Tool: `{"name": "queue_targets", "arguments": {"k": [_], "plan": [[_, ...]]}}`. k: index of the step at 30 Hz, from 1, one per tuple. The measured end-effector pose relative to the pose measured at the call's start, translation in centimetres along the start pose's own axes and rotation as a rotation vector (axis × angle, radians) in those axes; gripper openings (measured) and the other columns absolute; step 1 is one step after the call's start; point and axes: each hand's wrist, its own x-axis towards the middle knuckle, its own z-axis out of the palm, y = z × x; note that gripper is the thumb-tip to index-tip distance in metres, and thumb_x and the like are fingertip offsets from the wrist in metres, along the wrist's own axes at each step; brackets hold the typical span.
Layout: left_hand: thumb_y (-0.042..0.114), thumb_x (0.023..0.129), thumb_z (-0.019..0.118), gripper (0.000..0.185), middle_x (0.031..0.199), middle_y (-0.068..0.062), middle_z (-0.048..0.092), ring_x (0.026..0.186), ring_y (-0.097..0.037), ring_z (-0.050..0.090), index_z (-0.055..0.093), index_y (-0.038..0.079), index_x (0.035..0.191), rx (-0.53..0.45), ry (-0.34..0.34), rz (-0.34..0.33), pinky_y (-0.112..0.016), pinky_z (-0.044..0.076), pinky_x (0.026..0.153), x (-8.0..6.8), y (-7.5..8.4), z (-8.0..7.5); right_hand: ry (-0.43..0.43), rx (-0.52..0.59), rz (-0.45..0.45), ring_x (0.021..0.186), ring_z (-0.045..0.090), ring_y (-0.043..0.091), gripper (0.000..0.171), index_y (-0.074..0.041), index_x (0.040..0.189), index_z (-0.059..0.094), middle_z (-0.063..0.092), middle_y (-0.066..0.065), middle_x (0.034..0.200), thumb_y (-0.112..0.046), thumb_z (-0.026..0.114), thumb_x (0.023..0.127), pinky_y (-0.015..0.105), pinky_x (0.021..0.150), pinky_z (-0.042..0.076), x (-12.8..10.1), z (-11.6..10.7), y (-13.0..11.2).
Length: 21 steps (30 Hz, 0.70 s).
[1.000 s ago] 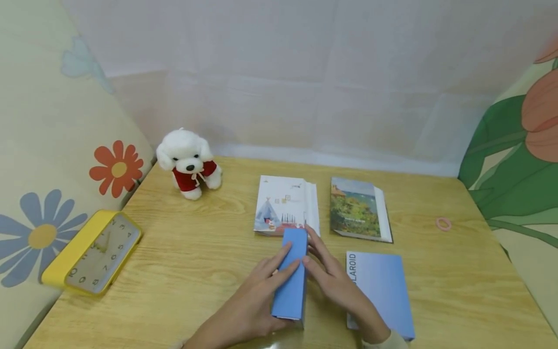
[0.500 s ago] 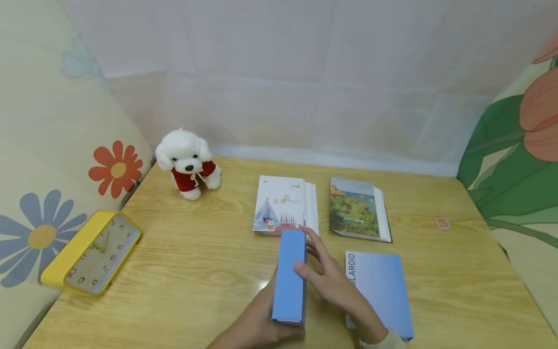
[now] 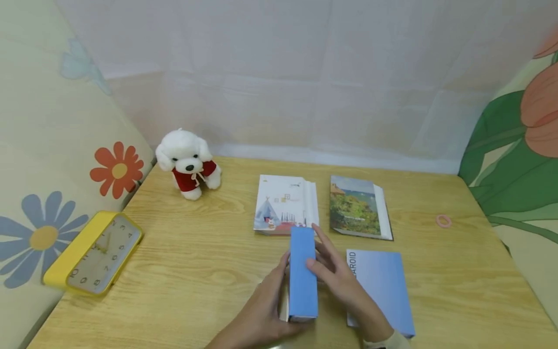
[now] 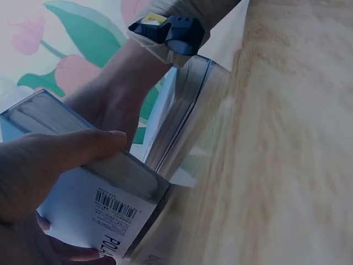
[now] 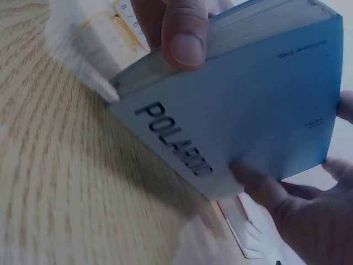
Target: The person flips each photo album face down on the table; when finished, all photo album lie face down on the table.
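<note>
At seven o'clock of the blue POLAROID album (image 3: 303,276), the left hand (image 3: 267,306) is pinching it, thumb curling over the page edges (image 5: 259,28). The album, near six o'clock in the head view, is probably feeling stiff, weighty and slick, suiting a hold across both covers. At its four o'clock, the right hand (image 3: 340,279) is resting spread fingers on the cover (image 5: 242,110).

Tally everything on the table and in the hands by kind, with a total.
Books or albums: 4 (held blue one, flat blue one, white one, landscape-covered one)
Plush dog: 1
Yellow clock: 1
Pink ring: 1
Total: 7
</note>
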Motion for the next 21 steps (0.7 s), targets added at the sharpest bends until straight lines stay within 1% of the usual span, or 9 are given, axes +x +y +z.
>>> {"name": "queue_targets", "arguments": {"k": [3, 6, 10, 12, 14, 16, 18, 19, 21], "plan": [[0.033, 0.060, 0.088, 0.126, 0.152, -0.011, 0.027, 0.132, -0.032, 0.034, 0.001, 0.028, 0.152, 0.089, -0.004, -0.043, -0.055, 0.035, 0.103, -0.2, -0.1, -0.4, -0.016, 0.039, 0.016, 0.131, 0.039, 0.040, 0.063, -0.045, 0.147, 0.021, 0.027, 0.019, 0.151, -0.026, 0.054, 0.096, 0.047, 0.095, 0.046, -0.3, -0.4, -0.2], [0.034, 0.061, 0.087, 0.119, 0.153, -0.013, 0.024, 0.132, -0.038, 0.033, 0.011, 0.029, 0.152, 0.174, 0.010, -0.069, -0.058, 0.036, 0.100, -0.5, -0.3, -1.0, -0.052, 0.051, 0.027, 0.130, 0.041, 0.039, 0.062, -0.032, 0.150, 0.019, 0.024, 0.018, 0.153, -0.024, 0.050, 0.098, 0.041, 0.090, 0.050, -0.5, -0.6, -0.3], [0.036, 0.060, 0.086, 0.108, 0.151, -0.017, 0.027, 0.132, -0.040, 0.032, 0.028, 0.023, 0.149, 0.298, 0.035, -0.074, -0.059, 0.036, 0.100, -0.7, -0.5, -1.7, -0.070, -0.014, 0.038, 0.127, 0.043, 0.038, 0.066, -0.012, 0.151, 0.017, 0.021, 0.022, 0.153, -0.026, 0.052, 0.097, 0.038, 0.092, 0.049, -0.5, -0.7, 0.2], [0.036, 0.059, 0.087, 0.103, 0.149, -0.017, 0.029, 0.132, -0.040, 0.033, 0.035, 0.018, 0.146, 0.351, 0.042, -0.064, -0.058, 0.035, 0.101, -0.7, -0.7, -2.0, -0.060, -0.114, 0.036, 0.126, 0.046, 0.037, 0.072, -0.007, 0.150, 0.021, 0.028, 0.023, 0.150, -0.031, 0.058, 0.094, 0.039, 0.093, 0.048, -0.4, -0.5, 0.6], [0.036, 0.057, 0.087, 0.100, 0.148, -0.019, 0.032, 0.130, -0.040, 0.034, 0.041, 0.014, 0.143, 0.407, 0.039, -0.051, -0.058, 0.035, 0.101, -0.7, -0.9, -2.3, -0.035, -0.310, 0.011, 0.126, 0.046, 0.035, 0.074, -0.004, 0.147, 0.029, 0.036, 0.019, 0.147, -0.039, 0.061, 0.090, 0.043, 0.098, 0.044, -0.4, -0.2, 1.0], [0.035, 0.056, 0.088, 0.096, 0.146, -0.019, 0.034, 0.129, -0.040, 0.035, 0.046, 0.011, 0.139, 0.448, 0.028, -0.041, -0.057, 0.034, 0.102, -0.6, -1.1, -2.5, -0.017, -0.516, -0.012, 0.128, 0.044, 0.033, 0.074, -0.006, 0.144, 0.037, 0.042, 0.013, 0.145, -0.047, 0.062, 0.087, 0.048, 0.103, 0.039, -0.3, 0.0, 1.4], [0.034, 0.057, 0.088, 0.093, 0.145, -0.020, 0.035, 0.128, -0.040, 0.035, 0.048, 0.009, 0.137, 0.474, 0.015, -0.030, -0.056, 0.033, 0.102, -0.6, -1.3, -2.6, -0.007, -0.680, -0.030, 0.130, 0.041, 0.031, 0.073, -0.008, 0.142, 0.041, 0.045, 0.009, 0.143, -0.052, 0.060, 0.086, 0.051, 0.106, 0.033, -0.3, 0.1, 1.6], [0.034, 0.057, 0.087, 0.092, 0.145, -0.020, 0.036, 0.128, -0.040, 0.035, 0.049, 0.009, 0.136, 0.481, 0.009, -0.027, -0.056, 0.033, 0.102, -0.6, -1.4, -2.6, -0.005, -0.727, -0.034, 0.132, 0.039, 0.031, 0.073, -0.010, 0.142, 0.042, 0.044, 0.007, 0.144, -0.053, 0.059, 0.086, 0.053, 0.107, 0.031, -0.3, 0.1, 1.7], [0.034, 0.057, 0.087, 0.092, 0.145, -0.020, 0.035, 0.129, -0.040, 0.034, 0.048, 0.009, 0.137, 0.478, 0.000, -0.023, -0.056, 0.033, 0.102, -0.6, -1.5, -2.6, -0.007, -0.748, -0.031, 0.132, 0.039, 0.032, 0.072, -0.011, 0.143, 0.041, 0.043, 0.006, 0.144, -0.054, 0.058, 0.087, 0.054, 0.107, 0.031, -0.3, 0.2, 1.8]]}}
